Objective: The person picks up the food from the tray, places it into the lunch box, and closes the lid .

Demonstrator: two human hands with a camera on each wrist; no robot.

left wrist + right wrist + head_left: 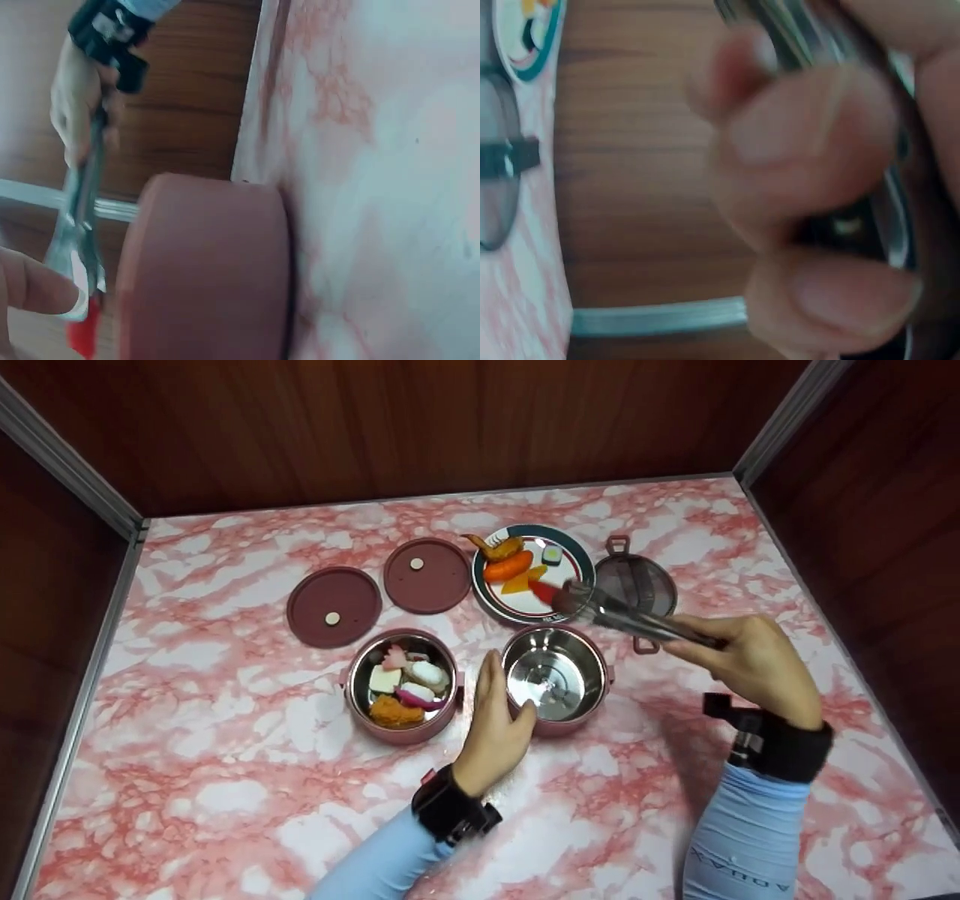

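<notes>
My right hand (750, 660) grips metal tongs (637, 621), fingers curled round the handles; the right wrist view shows those fingers close up. In the tongs' tips is a red food piece (543, 590), held over the lower edge of a plate (581, 551) and also seen in the left wrist view. Fingers extended, my left hand (495, 735) rests along the left side of a pink pot (559, 727) whose bare steel inside shows. On the plate are a fried shrimp (504, 549), an orange sausage-like piece (508, 566), yellow pieces (517, 583) and a small roll (552, 555).
Left of my left hand stands a second pink pot (405, 735) with several food pieces, including a fried chunk (394, 711). Two round dark-red lids (334, 596) lie behind it. A clear lid with clips (660, 585) lies right of the plate. Wooden walls (450, 435) enclose the marbled table.
</notes>
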